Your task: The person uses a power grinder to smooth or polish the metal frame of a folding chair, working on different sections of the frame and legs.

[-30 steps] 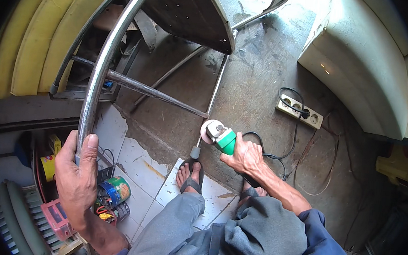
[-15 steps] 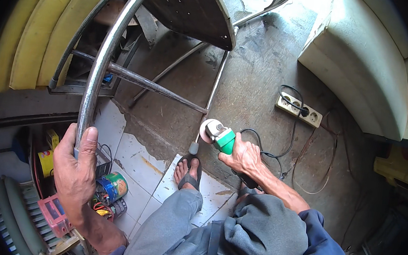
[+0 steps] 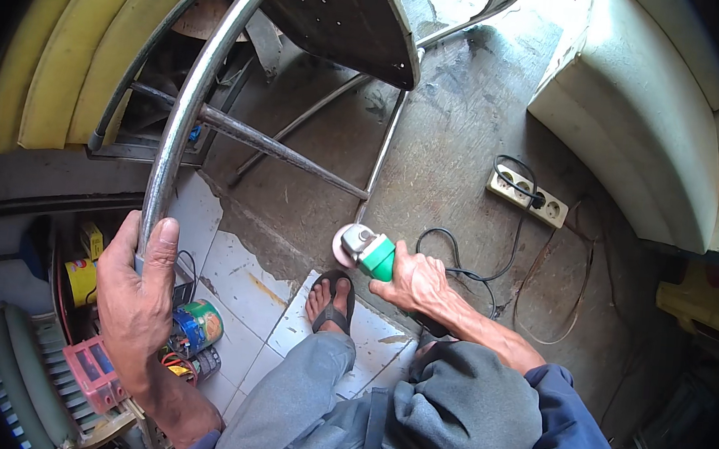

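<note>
- Head view: left hand (image 3: 138, 296) wraps the curved steel tube (image 3: 184, 118), steadying the frame.
- Right hand (image 3: 412, 281) clenches the green angle grinder (image 3: 366, 250) (disc low, near the sandalled foot (image 3: 330, 301)).

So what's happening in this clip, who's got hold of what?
A person sits over a metal tube frame on a concrete floor. The left hand has its grip closed around a shiny curved tube of that frame. The right hand holds a green angle grinder, its disc right by the lower end of a thin frame bar; whether they touch is unclear. The grinder's cord runs toward a power strip. One sandalled foot rests on broken tiles just below the grinder.
</note>
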`<state>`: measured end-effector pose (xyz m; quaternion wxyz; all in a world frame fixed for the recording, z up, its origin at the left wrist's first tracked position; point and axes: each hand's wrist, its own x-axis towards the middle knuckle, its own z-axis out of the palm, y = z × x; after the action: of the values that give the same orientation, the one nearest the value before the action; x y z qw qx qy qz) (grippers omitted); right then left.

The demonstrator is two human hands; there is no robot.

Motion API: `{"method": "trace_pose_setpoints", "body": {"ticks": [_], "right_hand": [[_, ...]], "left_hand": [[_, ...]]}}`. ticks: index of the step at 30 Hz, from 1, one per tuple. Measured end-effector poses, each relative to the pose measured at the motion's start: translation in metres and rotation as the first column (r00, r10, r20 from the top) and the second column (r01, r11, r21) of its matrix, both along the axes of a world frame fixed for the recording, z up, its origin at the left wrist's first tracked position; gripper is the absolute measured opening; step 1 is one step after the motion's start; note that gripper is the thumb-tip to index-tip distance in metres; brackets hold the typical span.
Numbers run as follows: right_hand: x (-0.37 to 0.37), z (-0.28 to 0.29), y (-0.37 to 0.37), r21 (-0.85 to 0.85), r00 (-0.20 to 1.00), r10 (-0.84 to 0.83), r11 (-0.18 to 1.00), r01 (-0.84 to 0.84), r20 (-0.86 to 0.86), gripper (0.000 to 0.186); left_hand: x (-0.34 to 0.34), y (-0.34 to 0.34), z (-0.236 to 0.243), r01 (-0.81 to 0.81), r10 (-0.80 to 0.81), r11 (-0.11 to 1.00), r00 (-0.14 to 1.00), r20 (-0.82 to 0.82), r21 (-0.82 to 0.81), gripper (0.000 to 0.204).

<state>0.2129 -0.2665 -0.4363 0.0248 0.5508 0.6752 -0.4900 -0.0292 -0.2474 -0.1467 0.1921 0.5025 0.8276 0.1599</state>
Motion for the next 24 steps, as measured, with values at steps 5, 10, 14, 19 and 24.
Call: {"method": "trace_pose_setpoints", "body": {"ticks": [5,10,14,19,24], "right_hand": [[0.010,-0.002,0.007,-0.015,1.000,-0.019,1.000,0.018,-0.024,0.078],[0.001,-0.001,0.008,0.003,0.995,-0.096,0.995,0.096,0.016,0.078],[0.008,0.000,0.008,0.002,1.000,0.024,1.000,-0.024,0.009,0.075],[-0.011,0.008,0.012,0.004,0.999,-0.053,0.999,0.053,0.003,0.074],[-0.007,0.006,0.014,-0.053,0.982,0.169,0.985,-0.165,0.082,0.072]], "left_hand": [[0.010,0.001,-0.001,-0.007,0.007,1.000,1.000,0.011,0.003,0.034],[0.000,-0.004,-0.002,0.009,-0.009,1.000,1.000,0.004,0.003,0.035],[0.003,-0.003,-0.001,-0.013,0.013,1.000,1.000,0.001,0.003,0.035],[0.020,-0.009,-0.004,0.001,0.000,1.000,0.999,-0.047,0.024,0.034],[0.020,-0.027,-0.015,0.194,-0.196,0.981,0.977,-0.089,-0.024,0.033]]}}
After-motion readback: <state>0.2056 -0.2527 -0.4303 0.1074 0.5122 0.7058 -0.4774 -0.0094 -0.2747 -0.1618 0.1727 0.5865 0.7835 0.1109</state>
